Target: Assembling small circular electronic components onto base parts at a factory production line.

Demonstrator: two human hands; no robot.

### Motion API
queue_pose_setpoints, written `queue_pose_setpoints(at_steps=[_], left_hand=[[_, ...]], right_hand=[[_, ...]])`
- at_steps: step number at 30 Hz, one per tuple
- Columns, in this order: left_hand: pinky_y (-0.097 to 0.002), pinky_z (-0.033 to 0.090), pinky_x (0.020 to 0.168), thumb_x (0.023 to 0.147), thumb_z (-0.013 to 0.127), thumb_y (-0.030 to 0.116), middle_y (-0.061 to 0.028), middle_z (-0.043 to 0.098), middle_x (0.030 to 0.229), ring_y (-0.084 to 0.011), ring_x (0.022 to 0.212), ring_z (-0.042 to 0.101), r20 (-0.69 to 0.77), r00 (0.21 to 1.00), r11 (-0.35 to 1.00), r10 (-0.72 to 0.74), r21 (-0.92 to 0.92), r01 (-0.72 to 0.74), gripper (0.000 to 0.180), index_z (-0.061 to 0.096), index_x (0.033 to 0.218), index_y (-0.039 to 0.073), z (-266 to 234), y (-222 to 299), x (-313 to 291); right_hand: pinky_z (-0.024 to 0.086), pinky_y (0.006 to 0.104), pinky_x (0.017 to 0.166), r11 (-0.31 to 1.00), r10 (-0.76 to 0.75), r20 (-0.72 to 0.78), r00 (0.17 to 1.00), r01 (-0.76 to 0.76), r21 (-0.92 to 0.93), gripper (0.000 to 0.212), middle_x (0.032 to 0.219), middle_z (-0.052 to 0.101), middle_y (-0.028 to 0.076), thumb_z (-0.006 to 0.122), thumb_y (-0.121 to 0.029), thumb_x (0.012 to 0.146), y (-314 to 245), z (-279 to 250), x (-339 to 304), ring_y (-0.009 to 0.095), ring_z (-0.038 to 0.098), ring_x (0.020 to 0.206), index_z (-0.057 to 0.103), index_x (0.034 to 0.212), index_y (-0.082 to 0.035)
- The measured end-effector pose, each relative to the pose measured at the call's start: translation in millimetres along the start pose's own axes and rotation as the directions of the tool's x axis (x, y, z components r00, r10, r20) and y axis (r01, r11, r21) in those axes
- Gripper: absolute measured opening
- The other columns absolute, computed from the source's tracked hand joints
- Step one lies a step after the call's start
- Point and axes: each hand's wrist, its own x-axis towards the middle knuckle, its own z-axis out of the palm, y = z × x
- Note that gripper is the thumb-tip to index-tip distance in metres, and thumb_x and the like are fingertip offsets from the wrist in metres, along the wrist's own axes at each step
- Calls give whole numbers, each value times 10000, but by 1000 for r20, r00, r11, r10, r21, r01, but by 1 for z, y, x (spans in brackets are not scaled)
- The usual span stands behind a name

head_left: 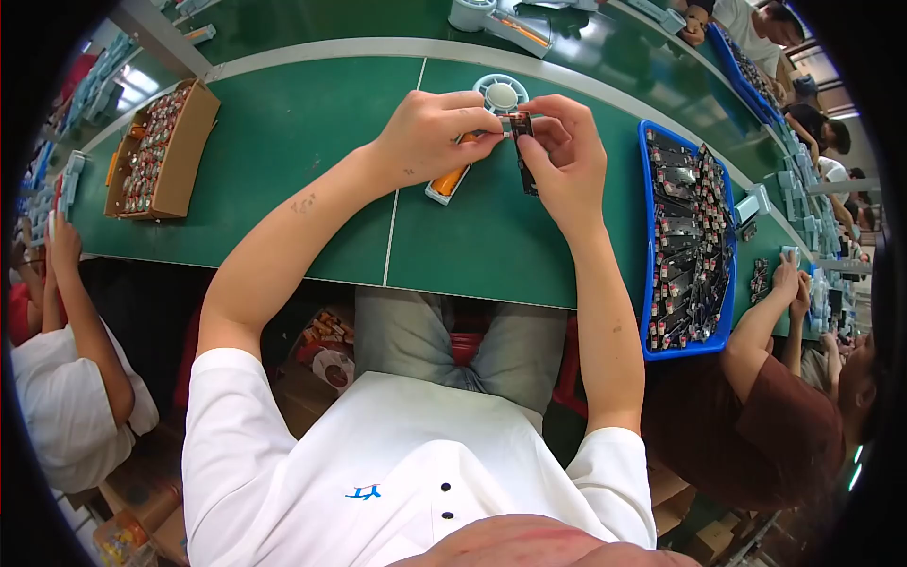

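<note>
In my right hand (pixel 569 156) I grip a slim black part (pixel 525 168) that looks like a small circuit board with a dark strip hanging below, held between thumb and fingers. The fingers of my left hand (pixel 444 132) pinch together at its upper end; what they hold is too small to make out. Just behind and below my hands lies a pale blue handheld fan, its round ringed head (pixel 501 93) showing beyond my fingers. Its handle (pixel 448 182), with an orange cylinder in it, shows below my left hand, which hides the middle.
A blue tray (pixel 646 283) full of similar black parts stands to the right on the green table (pixel 482 246). At the left is a cardboard box (pixel 179 156) of small round metallic parts. Another fan (pixel 496 24) lies beyond the rail. Co-workers sit on both sides.
</note>
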Motion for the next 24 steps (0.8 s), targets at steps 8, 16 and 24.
queue_pose_setpoints(at_steps=[8, 16, 24], left_hand=[[-253, 388, 475, 727, 772, -48, 8, 606, 767, -131, 528, 460, -101, 994, 998, -32, 53, 37, 181, 665, 815, 70, 5, 4, 0], [-249, 386, 479, 715, 775, -66, 0, 607, 778, -132, 538, 464, -109, 993, 998, -56, 33, 59, 210, 632, 801, 61, 3, 6, 3], [-254, 382, 478, 719, 780, -43, 2, 606, 790, -135, 521, 443, -91, 996, 977, 2, 214, 18, 206, 632, 801, 74, 0, 5, 2]], right_hand=[[490, 206, 656, 924, -191, 34, 981, 191, -332, 339, 1013, 705, 53, 686, 115, 784, 1, 4, -1, 119, 598, 744, 758, 1081, -31], [495, 218, 641, 980, -70, 56, 996, 79, -181, 314, 1048, 698, 57, 712, 101, 781, -2, 3, 0, 124, 604, 751, 752, 1067, -23], [515, 222, 662, 989, -77, 31, 997, 81, -123, 282, 1046, 695, 58, 745, 66, 796, -5, 7, 1, 132, 622, 776, 753, 1062, -28]])
